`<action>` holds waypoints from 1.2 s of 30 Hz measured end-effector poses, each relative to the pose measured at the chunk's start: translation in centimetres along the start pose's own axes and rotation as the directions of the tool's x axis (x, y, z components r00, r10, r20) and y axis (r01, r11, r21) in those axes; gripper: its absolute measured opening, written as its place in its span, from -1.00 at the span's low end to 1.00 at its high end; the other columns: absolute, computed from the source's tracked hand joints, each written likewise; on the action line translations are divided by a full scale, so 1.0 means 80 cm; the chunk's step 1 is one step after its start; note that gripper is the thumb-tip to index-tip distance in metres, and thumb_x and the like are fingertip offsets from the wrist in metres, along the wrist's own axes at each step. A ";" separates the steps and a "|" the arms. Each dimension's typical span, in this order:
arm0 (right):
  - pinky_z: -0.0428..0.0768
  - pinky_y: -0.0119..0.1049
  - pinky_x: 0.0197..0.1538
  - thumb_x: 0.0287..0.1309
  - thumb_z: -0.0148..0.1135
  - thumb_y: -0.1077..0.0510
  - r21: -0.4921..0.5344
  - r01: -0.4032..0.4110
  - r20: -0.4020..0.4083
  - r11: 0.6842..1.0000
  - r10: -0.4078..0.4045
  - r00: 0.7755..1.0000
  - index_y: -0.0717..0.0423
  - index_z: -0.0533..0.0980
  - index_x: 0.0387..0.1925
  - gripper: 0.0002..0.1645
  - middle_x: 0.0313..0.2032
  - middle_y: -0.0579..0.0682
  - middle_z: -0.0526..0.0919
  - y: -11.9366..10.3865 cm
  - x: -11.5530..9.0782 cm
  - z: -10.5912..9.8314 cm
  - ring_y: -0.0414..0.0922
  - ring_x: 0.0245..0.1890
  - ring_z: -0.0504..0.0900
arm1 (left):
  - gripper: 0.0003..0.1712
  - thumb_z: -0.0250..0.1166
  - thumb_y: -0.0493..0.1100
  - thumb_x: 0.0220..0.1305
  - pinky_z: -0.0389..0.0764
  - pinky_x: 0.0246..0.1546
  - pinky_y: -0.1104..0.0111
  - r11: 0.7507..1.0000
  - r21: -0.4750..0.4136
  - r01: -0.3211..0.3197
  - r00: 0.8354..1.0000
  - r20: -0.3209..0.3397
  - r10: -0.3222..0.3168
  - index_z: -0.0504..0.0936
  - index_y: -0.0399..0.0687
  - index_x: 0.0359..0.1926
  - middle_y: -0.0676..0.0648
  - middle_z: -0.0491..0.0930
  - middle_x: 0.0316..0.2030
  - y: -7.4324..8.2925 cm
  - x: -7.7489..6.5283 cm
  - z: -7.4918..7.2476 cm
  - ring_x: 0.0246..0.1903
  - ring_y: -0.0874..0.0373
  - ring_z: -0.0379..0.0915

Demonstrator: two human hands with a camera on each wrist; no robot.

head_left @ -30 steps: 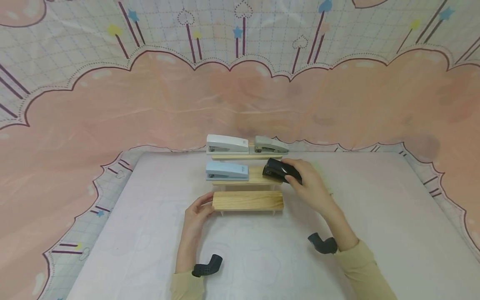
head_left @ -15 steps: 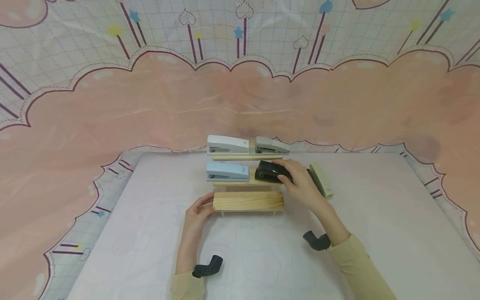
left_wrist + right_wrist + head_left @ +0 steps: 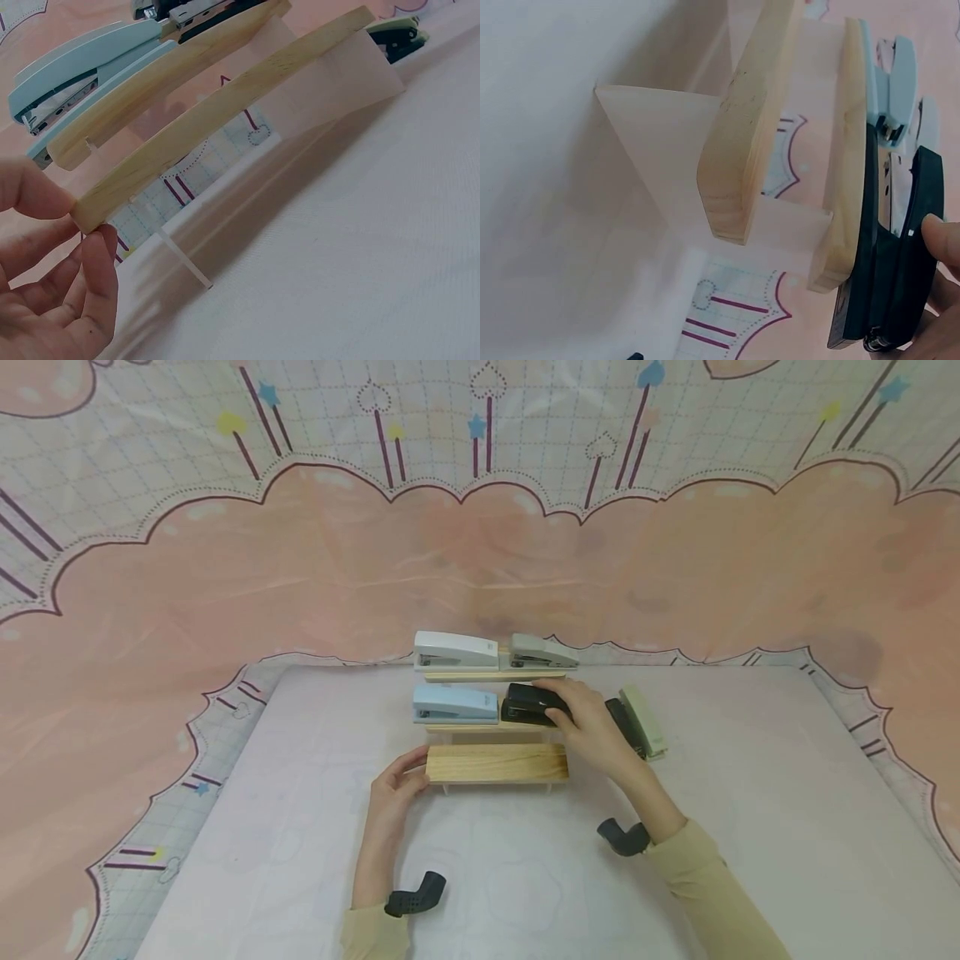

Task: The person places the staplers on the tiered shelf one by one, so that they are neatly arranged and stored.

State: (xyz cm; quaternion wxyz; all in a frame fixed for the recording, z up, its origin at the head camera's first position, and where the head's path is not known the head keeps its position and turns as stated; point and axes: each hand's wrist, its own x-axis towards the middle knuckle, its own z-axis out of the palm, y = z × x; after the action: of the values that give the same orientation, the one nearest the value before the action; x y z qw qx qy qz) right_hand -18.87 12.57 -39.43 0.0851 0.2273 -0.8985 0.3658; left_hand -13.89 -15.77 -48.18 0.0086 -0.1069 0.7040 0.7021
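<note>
Three wooden tiers of a stepped shelf stand in the middle of the table. My left hand (image 3: 392,789) pinches the left end of the lowest wooden board (image 3: 497,763) between thumb and fingers; the left wrist view shows this closely. On the middle board (image 3: 847,172), my right hand (image 3: 592,727) grips a black stapler (image 3: 522,703) by its rear end. That stapler lies along the board, right of a light blue stapler (image 3: 453,704). In the right wrist view, the black stapler (image 3: 922,217) overhangs the board's right end. Clear supports (image 3: 660,135) hold the boards up.
The top tier bears a white stapler (image 3: 453,650) and a grey-green stapler (image 3: 542,652). Right of the shelf, a pale green stapler (image 3: 643,720) and a black stapler (image 3: 624,728) lie on the white tabletop (image 3: 787,793), partly behind my right hand. A patterned curtain (image 3: 450,552) hangs behind.
My right hand has moved left with the black stapler, bringing it level on the middle board beside the blue one. The staplers lying at the right have come into view. My left hand stays put.
</note>
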 end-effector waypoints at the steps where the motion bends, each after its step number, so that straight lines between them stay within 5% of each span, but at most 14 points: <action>1: 0.32 0.18 0.26 0.25 0.12 0.29 0.000 0.001 0.000 1.000 -0.001 1.000 0.09 0.39 0.25 -0.48 0.20 0.16 0.52 0.000 0.001 0.001 0.16 0.21 0.44 | -0.45 0.10 -0.45 0.17 0.56 -0.16 0.55 1.000 0.001 -0.001 1.000 0.000 0.001 0.47 -0.20 0.22 -0.22 0.48 0.12 0.000 0.000 0.000 -0.17 0.37 0.54; 10: 0.21 0.21 0.33 0.28 0.08 0.29 -0.002 -0.030 0.020 1.000 0.030 0.999 0.06 0.37 0.28 -0.47 0.23 0.13 0.49 -0.002 0.005 0.003 0.15 0.26 0.39 | -0.46 0.11 -0.44 0.18 0.56 -0.15 0.55 1.000 -0.002 0.006 1.000 0.002 -0.006 0.48 -0.20 0.22 -0.22 0.48 0.12 0.001 -0.001 -0.001 -0.16 0.37 0.53; 21: 0.30 0.20 0.29 0.29 0.08 0.26 0.007 -0.026 0.044 1.000 0.026 0.999 0.07 0.36 0.29 -0.47 0.24 0.15 0.47 0.000 0.007 -0.002 0.18 0.26 0.39 | -0.46 0.11 -0.42 0.18 0.54 -0.13 0.58 1.000 0.011 0.027 1.000 0.002 -0.027 0.48 -0.14 0.23 -0.19 0.48 0.16 0.003 0.001 -0.002 -0.13 0.36 0.51; 36: 0.37 0.09 0.28 0.23 0.16 0.21 0.000 -0.004 -0.021 1.000 0.004 1.000 0.04 0.41 0.24 -0.48 0.19 0.07 0.52 0.006 -0.001 -0.012 0.07 0.26 0.39 | -0.45 0.10 -0.44 0.18 0.56 -0.11 0.55 1.000 0.002 0.023 1.000 0.003 -0.023 0.48 -0.14 0.23 -0.19 0.49 0.15 0.002 0.002 -0.002 -0.14 0.37 0.52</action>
State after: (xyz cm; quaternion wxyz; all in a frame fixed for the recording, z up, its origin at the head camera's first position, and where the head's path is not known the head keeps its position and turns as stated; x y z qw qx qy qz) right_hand -19.07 13.57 -39.04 0.0939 0.2215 -0.8981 0.3682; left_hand -14.04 -15.94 -48.02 0.0179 -0.1139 0.7033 0.7015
